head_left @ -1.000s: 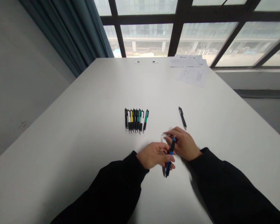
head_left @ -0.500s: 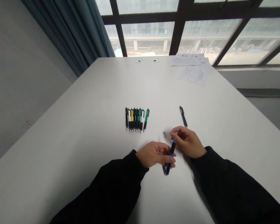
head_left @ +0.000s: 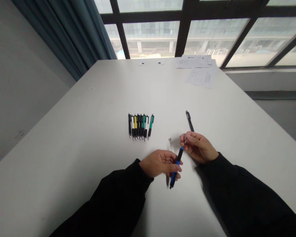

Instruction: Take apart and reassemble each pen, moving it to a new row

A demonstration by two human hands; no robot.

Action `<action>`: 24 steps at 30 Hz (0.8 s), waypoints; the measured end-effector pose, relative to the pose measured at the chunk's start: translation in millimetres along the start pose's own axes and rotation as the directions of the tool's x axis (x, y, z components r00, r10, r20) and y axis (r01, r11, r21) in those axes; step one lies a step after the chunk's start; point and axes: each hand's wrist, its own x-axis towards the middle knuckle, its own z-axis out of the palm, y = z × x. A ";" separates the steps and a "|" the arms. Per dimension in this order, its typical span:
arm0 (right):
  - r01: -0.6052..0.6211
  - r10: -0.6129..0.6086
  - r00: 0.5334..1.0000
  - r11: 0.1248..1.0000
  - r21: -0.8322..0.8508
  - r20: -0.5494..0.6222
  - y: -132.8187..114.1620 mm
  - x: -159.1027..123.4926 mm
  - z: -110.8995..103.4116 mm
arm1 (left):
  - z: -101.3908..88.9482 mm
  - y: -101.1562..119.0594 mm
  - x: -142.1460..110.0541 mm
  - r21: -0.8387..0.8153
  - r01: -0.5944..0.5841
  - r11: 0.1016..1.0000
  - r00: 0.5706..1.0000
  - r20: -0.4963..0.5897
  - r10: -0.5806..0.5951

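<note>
My left hand (head_left: 160, 163) is closed round a blue pen (head_left: 173, 179) with a black grip, pinching it between thumb and fingers. The pen tilts, its grip end pointing up and toward my right hand (head_left: 199, 146). The fingers of that hand are pinched at the pen's upper end, with something small and pale between them that I cannot make out. A small silvery part (head_left: 169, 139) lies on the table left of my right fingertips. Beyond the right hand lies a dark grey pen (head_left: 189, 120), its lower end hidden by the hand.
A row of several pens (head_left: 138, 126), black, white, yellow and green, lies left of the hands, with a green pen (head_left: 151, 127) at its right end. Papers (head_left: 199, 70) lie at the white table's (head_left: 113, 95) far right, before the window. A blue curtain (head_left: 71, 36) hangs at left.
The blue pen has tilted more, its lower end swinging left. My right fingers have turned slightly upward at its upper end. The whole view has shifted a little.
</note>
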 end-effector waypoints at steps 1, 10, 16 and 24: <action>-0.003 0.003 1.000 1.000 -0.003 -0.004 0.6 0.1 -1.0 | -0.3 0.0 0.1 0.004 0.004 1.000 1.000 0.003 -0.004; 0.007 -0.004 0.999 0.996 0.086 -0.032 -0.5 0.6 1.7 | -0.9 -0.8 -0.4 0.011 0.003 1.000 1.000 0.012 -0.003; 0.014 -0.008 0.998 0.995 0.095 -0.058 -0.1 0.5 2.5 | -1.2 -0.9 -0.1 0.012 0.005 1.000 1.000 0.012 -0.005; 0.017 -0.019 0.999 0.998 0.057 0.032 3.5 1.4 -0.7 | -0.6 -1.1 -0.6 0.021 0.014 1.000 1.000 0.003 -0.014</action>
